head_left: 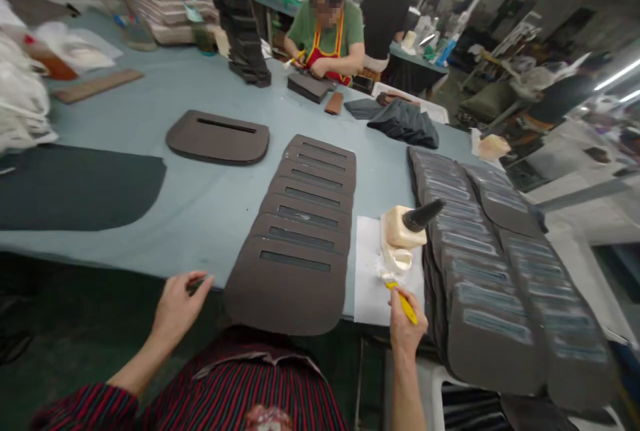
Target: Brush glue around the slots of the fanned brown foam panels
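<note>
My right hand [407,321] grips the yellow handle of a brush [407,308]. The brush's bristles are at the mouth of a cream-coloured glue bottle [397,226] with a black conical cap, which lies on a white sheet [367,291]. At the table's front edge my left hand [181,301] is loosely curved, thumb and fingers apart, with nothing visible in it. Between my hands lies an overlapping row of dark brown slotted panels [290,288], rounded at the near end. Whitish smears show around some slots.
More slotted panels [493,344] with whitish bands lie overlapped at right. A single slotted panel [217,141] and a dark sheet [75,188] lie left. Across the table [200,211] a co-worker [327,31] handles a dark piece beside a tall dark stack [243,24].
</note>
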### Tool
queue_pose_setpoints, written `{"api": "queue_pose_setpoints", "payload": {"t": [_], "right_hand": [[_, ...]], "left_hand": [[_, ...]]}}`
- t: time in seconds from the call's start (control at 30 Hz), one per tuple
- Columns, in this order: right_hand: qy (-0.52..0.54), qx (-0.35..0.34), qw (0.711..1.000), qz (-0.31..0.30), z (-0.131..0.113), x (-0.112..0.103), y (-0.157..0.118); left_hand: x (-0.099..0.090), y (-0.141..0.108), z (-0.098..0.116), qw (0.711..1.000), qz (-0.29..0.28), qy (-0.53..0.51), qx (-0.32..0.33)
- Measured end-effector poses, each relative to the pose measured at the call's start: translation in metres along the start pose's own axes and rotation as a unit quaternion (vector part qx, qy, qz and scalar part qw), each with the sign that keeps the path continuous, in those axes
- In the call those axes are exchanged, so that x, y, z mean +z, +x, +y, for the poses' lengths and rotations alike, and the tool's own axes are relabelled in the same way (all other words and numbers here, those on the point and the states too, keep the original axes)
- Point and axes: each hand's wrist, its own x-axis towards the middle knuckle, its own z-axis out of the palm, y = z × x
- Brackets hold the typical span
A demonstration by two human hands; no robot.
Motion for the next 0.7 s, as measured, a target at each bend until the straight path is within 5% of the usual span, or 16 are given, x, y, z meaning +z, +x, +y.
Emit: {"api": "queue_pose_setpoints", "payload": {"t": [0.13, 0.27, 0.53, 0.7], "right_hand": [[0.051, 0.037, 0.986, -0.156, -0.052, 0.051, -0.029], [0.085, -0.013, 0.965, -0.248, -0.105, 0.109, -0.062], [0.061, -0.11, 0.953, -0.276, -0.149, 0.19, -0.107], [-0.013, -0.091, 0.967, -0.237, -0.132, 0.183, -0.1]], "left_hand": [[0.0, 0.014, 0.037, 0.99, -0.044, 0.026, 0.131], [0.005, 0.022, 0.06, 0.966, -0.091, 0.078, 0.231], [0.009, 0.029, 0.057, 0.948, -0.103, 0.093, 0.286], [0.008, 0.033, 0.052, 0.95, -0.104, 0.072, 0.285]]}}
